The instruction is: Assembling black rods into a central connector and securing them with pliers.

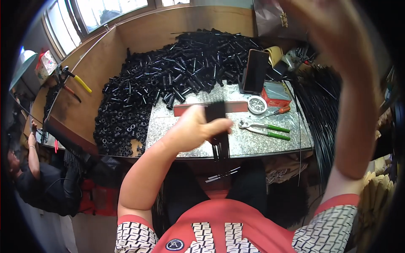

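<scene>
Right hand: raised close to the camera at the upper right [333, 38], blurred; I cannot tell whether it grips anything or is slack.
Left hand: the left hand [198, 126] is clenched around a bundle of thin black rods [218, 126], thumb pressed across them, above the near edge of the tabletop.
Black rods: the bundle stands roughly upright in the fist, its lower ends hanging past the near edge of the tabletop [190, 143].
Tabletop: a speckled grey slab set inside a wooden tray-like bench.
Pliers: green-handled pliers [263, 128] lie near the right part of the tabletop, just to the right of the bundle.
Red bar: a long reddish bar [190, 109] lies across the tabletop behind the left hand.
Small dish: a round white dish of small metal parts [257, 104] sits beside a red box [276, 95] toward the far right corner.
Phone: a dark phone [255, 71] stands propped at the far edge.
Heap: a large pile of short black tubes [168, 76] fills the far and left side of the bench.
Loose rods: long black rods [316, 97] drape over the right edge.
Other person: someone in dark clothes [38, 181] sits low at the left.
</scene>
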The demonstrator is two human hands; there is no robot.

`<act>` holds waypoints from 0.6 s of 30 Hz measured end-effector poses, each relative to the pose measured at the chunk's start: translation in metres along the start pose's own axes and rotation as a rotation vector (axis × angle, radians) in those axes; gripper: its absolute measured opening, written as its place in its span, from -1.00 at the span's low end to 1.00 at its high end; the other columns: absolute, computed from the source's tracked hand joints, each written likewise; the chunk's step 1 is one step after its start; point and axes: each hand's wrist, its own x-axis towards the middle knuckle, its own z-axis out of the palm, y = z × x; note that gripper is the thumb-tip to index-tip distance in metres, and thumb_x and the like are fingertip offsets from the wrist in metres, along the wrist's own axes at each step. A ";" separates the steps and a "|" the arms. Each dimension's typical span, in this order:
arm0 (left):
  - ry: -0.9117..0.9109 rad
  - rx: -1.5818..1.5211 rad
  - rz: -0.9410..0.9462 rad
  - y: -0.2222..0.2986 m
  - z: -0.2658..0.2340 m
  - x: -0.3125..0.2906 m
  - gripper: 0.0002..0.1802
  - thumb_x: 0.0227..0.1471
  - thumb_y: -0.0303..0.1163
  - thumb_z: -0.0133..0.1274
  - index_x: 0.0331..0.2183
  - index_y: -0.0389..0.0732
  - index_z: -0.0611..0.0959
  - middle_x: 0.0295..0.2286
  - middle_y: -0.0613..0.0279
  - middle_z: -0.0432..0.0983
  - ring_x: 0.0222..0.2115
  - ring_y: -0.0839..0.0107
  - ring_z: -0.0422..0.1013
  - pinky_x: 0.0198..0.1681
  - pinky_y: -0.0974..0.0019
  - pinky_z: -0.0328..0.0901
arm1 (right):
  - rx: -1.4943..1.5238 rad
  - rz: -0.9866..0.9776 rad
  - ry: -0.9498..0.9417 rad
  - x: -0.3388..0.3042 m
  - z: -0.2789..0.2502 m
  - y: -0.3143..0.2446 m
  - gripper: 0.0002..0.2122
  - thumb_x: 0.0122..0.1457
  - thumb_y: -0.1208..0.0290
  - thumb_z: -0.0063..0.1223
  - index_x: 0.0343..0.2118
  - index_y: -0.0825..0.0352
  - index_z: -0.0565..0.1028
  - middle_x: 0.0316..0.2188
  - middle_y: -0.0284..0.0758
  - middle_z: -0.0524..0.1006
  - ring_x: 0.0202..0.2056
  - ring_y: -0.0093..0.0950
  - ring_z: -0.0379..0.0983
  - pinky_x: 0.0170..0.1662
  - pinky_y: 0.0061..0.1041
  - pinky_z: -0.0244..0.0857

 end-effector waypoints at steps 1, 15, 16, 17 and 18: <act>0.128 -0.144 -0.015 -0.021 -0.011 -0.008 -0.78 0.05 -0.30 0.13 -0.36 -0.27 0.58 -0.50 0.29 0.57 -0.50 0.57 0.47 -0.46 0.46 0.36 | 0.204 -0.167 -0.034 -0.022 0.036 0.025 -0.82 0.02 0.57 0.12 -0.27 0.38 0.53 -0.36 -0.30 0.53 -0.43 -0.58 0.44 -0.41 -0.66 0.29; 0.674 -0.950 0.010 -0.131 0.042 -0.033 -0.75 0.18 -0.22 -0.06 -0.23 -0.21 0.49 -0.29 0.10 0.52 -0.40 0.37 0.50 -0.46 0.30 0.50 | 1.756 1.205 -0.168 -0.276 0.222 -0.035 -0.56 0.34 0.16 -0.30 0.05 0.48 0.22 -0.23 -0.20 0.41 -0.42 -0.48 0.46 -0.38 -0.50 0.43; 0.678 -0.937 0.025 -0.129 0.047 -0.033 -0.75 0.19 -0.23 -0.08 -0.23 -0.22 0.49 -0.28 0.10 0.51 -0.39 0.37 0.50 -0.43 0.30 0.50 | 1.815 1.176 -0.090 -0.275 0.224 -0.029 -0.54 0.34 0.11 -0.37 0.04 0.46 0.22 -0.19 -0.19 0.40 -0.40 -0.45 0.46 -0.37 -0.48 0.43; 0.683 -0.944 0.032 -0.123 0.054 -0.033 -0.74 0.19 -0.24 -0.08 -0.23 -0.23 0.49 -0.28 0.10 0.51 -0.37 0.37 0.50 -0.42 0.30 0.50 | 1.776 1.142 0.018 -0.273 0.223 -0.026 -0.46 0.33 0.00 -0.47 0.00 0.48 0.26 -0.19 -0.17 0.41 -0.40 -0.44 0.45 -0.39 -0.48 0.42; 0.698 -0.950 0.039 -0.119 0.060 -0.035 -0.74 0.19 -0.24 -0.08 -0.22 -0.24 0.48 -0.27 0.10 0.50 -0.36 0.37 0.50 -0.41 0.30 0.50 | 1.763 1.156 0.108 -0.270 0.223 -0.024 -0.44 0.32 -0.04 -0.50 -0.01 0.46 0.28 -0.23 -0.17 0.43 -0.41 -0.44 0.44 -0.40 -0.47 0.41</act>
